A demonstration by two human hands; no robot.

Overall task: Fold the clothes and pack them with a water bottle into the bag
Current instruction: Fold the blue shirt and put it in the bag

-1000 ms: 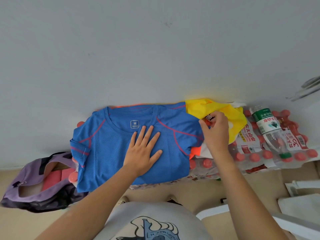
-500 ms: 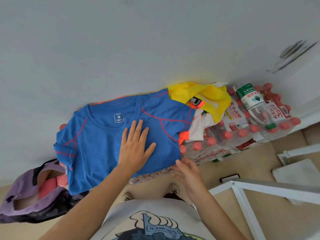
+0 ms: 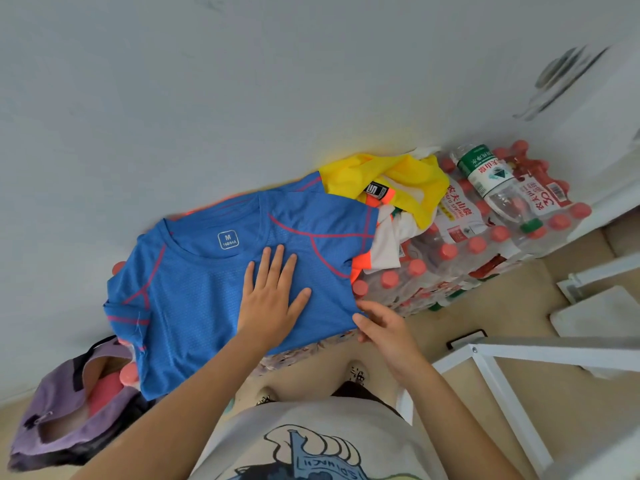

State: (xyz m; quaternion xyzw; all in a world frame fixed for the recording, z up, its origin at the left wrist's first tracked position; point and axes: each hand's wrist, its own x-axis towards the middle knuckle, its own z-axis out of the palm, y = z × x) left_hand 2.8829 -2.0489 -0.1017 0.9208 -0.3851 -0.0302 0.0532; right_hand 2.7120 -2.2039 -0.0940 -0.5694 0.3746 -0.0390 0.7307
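A blue T-shirt point(image 3: 194, 299) with red seams lies spread on packs of bottled water against the wall. My left hand point(image 3: 272, 296) presses flat on its middle, fingers straight. My right hand point(image 3: 382, 325) pinches the shirt's lower right corner. A yellow garment point(image 3: 408, 181) and a white-and-orange one point(image 3: 388, 245) are bunched to the shirt's right. A green-labelled water bottle point(image 3: 495, 183) lies on the packs at the far right. The purple bag point(image 3: 59, 420) sits open on the floor at lower left, something pink inside.
Shrink-wrapped packs of red-capped bottles point(image 3: 485, 244) line the white wall. A white metal frame point(image 3: 519, 355) and a white box point(image 3: 599, 313) stand on the beige floor at right. My feet are below the packs.
My right hand left the yellow garment, dropped to the shirt's lower right corner and took hold of it. My left hand stayed flat on the shirt. The view shifted right.
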